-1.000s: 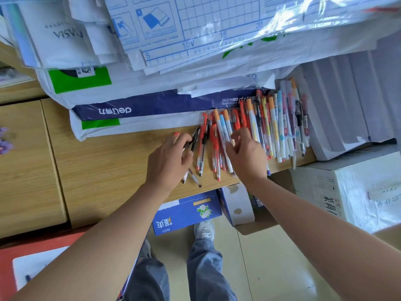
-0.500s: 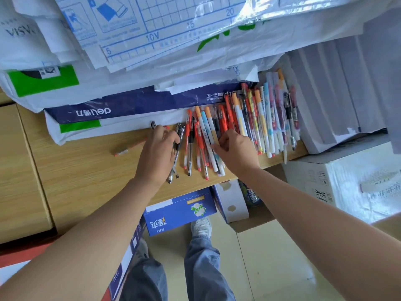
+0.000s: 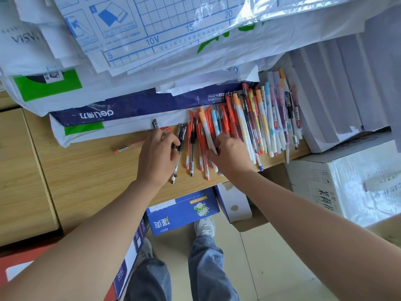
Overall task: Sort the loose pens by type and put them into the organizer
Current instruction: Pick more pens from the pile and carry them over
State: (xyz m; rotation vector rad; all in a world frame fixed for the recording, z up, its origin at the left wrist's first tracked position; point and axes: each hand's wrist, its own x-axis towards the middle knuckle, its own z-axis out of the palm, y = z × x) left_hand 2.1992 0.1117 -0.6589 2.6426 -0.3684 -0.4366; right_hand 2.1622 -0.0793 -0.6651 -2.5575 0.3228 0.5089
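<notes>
left hand [image 3: 158, 157]: fingers bent round a dark pen [image 3: 154, 124]. its end pokes out past the fingers, with a red end beside it. the thumb lies on the black pens [image 3: 181, 135].
right hand [image 3: 230, 158]: fingers bent down into the pen row [image 3: 249, 127], touching a white pen with an orange cap [image 3: 208, 133]. cannot tell if it holds one.
pen row: red, white and see-through pens lie side by side on the wooden desk [image 3: 86, 174], tips near its front edge.
lone red pen [image 3: 130, 146]: flat on the desk, left of the left hand, apart from the rest.
paper packs [image 3: 97, 115]: piled at the back, touching the pen tops.
blue box [image 3: 184, 211]: on the floor under the desk.
</notes>
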